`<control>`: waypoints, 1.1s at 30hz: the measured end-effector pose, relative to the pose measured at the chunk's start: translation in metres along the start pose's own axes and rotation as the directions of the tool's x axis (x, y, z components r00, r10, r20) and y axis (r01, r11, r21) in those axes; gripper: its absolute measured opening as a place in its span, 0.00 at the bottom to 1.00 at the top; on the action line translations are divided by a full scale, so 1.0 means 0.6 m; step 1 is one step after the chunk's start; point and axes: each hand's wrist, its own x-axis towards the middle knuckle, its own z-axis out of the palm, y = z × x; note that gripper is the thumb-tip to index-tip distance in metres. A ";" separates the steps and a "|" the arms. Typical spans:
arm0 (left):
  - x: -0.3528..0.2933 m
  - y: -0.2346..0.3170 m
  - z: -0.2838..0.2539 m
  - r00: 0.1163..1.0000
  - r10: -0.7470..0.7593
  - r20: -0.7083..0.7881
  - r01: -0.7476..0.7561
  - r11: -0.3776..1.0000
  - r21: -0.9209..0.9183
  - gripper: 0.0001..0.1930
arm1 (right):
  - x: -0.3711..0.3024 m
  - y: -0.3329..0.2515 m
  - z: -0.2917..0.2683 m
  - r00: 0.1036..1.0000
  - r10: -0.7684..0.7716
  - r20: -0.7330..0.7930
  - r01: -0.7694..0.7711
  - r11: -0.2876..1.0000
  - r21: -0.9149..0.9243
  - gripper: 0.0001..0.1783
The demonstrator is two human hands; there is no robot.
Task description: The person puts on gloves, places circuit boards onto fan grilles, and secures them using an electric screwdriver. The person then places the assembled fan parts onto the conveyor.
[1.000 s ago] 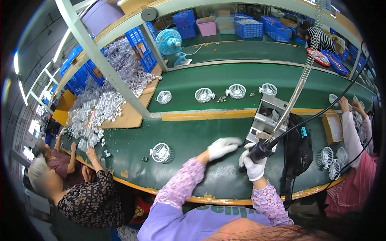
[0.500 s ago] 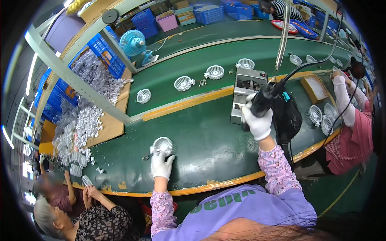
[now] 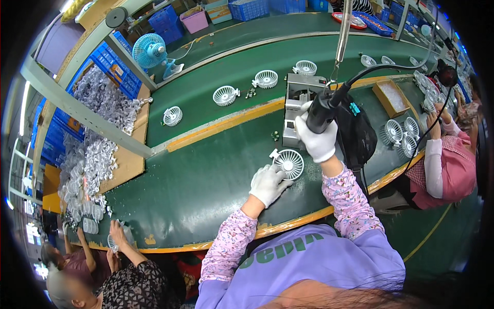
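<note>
A round white fan housing with radial ribs lies on the green work table, its small hinged bracket toward the far left. My gloved left hand grips its near-left edge, thumb and fingers at the rim. In my gloved right hand is a black electric screwdriver, held upright with its cable running off to the upper right. Its tip is hidden behind the hand. Just beyond stands a metal screw feeder, and a small green circuit board lies by its near-left side.
Several fan housings sit on the green conveyor belt beyond an orange-edged rail. A black bag and an open carton are to the right. Clear plastic parts pile up at left. Co-workers sit on both sides.
My left hand has moved right with a fan housing, bringing it near the screw feeder. My right hand still holds the screwdriver. The whole view has shifted slightly.
</note>
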 end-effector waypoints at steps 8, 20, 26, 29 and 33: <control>-0.001 0.000 -0.001 1.000 -0.009 -0.011 0.009 1.000 -0.004 0.12 | -0.050 0.033 0.019 0.987 0.158 0.023 -0.159 0.987 0.005 0.15; 0.000 0.002 0.000 0.999 -0.042 0.027 0.041 0.999 0.006 0.13 | -0.052 0.049 0.018 0.953 0.225 0.202 -0.241 0.969 0.056 0.13; -0.001 0.000 0.005 0.999 -0.037 -0.002 0.037 0.999 0.017 0.13 | -0.048 0.048 0.024 0.947 0.182 0.266 -0.185 0.983 -0.013 0.14; 0.000 0.004 0.001 0.999 -0.029 -0.026 0.029 0.999 0.027 0.13 | -0.050 0.056 0.024 0.942 0.205 0.264 -0.206 0.978 -0.027 0.14; -0.001 0.001 0.006 0.998 -0.009 -0.054 0.011 0.999 0.039 0.14 | -0.052 0.050 0.030 0.983 0.150 0.103 -0.149 0.989 -0.016 0.13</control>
